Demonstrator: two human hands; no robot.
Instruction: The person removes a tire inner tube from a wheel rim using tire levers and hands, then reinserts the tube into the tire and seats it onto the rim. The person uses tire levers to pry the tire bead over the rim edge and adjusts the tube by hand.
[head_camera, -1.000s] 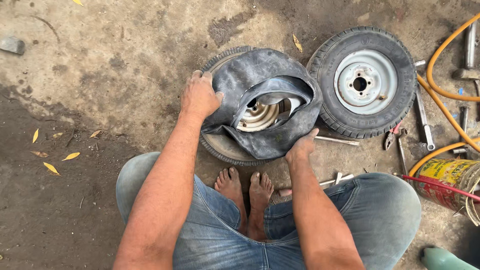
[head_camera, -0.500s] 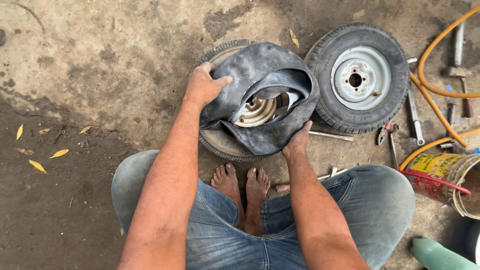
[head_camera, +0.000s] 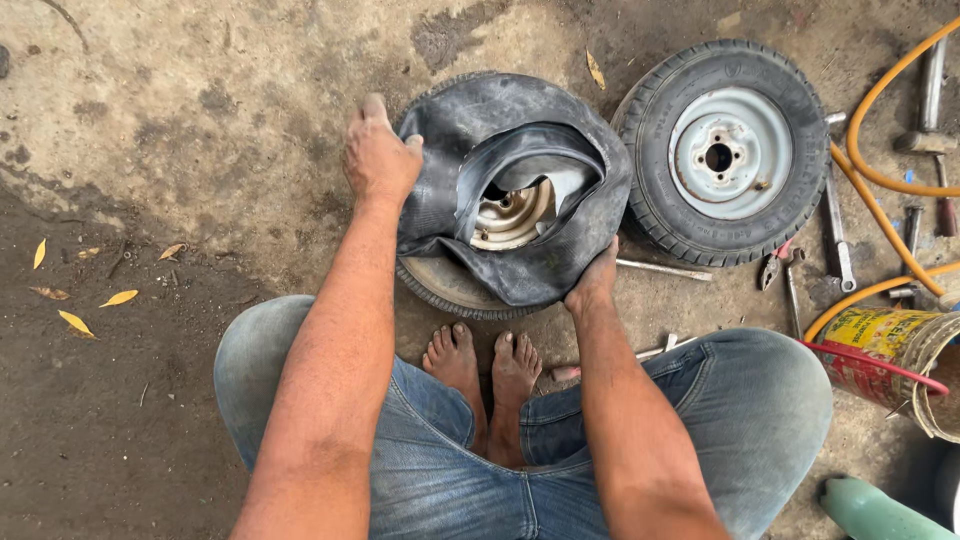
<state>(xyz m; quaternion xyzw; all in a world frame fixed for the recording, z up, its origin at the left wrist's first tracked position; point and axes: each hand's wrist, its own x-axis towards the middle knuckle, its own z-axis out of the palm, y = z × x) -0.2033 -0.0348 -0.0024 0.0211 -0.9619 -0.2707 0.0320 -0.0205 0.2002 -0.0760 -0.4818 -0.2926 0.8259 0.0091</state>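
**Hands on a limp inner tube over a small wheel**

Over the worn tyre (head_camera: 450, 290) that lay flat on the concrete floor (head_camera: 200, 120), a black rubber inner tube (head_camera: 520, 150) sat slack and folded, draped across the top so that only the tyre's near edge showed beneath it. Through the tube's opening the pale metal rim (head_camera: 510, 215) of that wheel could be seen. The left hand (head_camera: 380, 155) pressed on the tube's far-left edge, its fingers curled down over the rubber and gripping it. The right hand (head_camera: 597, 280) held the tube's near-right edge, fingers closed under the fold, mostly hidden by the rubber. Both forearms reached forward from knees in blue jeans (head_camera: 430, 450), and two bare feet (head_camera: 485, 370) rested on the floor just on the near side of the tyre.

Just right of the tyre, touching or almost touching the tube, a second wheel (head_camera: 725, 150) lay flat with its tyre mounted and a grey-blue disc facing up. Between the two, a thin metal rod (head_camera: 665, 269) lay on the floor. Farther right of the tyre were pliers (head_camera: 778, 265), a flat steel lever (head_camera: 836, 230), a hammer (head_camera: 925, 110) and a looping orange hose (head_camera: 880, 170). Nearer and right stood a yellow and red can (head_camera: 880, 350). Well left of the tyre, a few yellow leaves (head_camera: 75, 300) lay on dark ground
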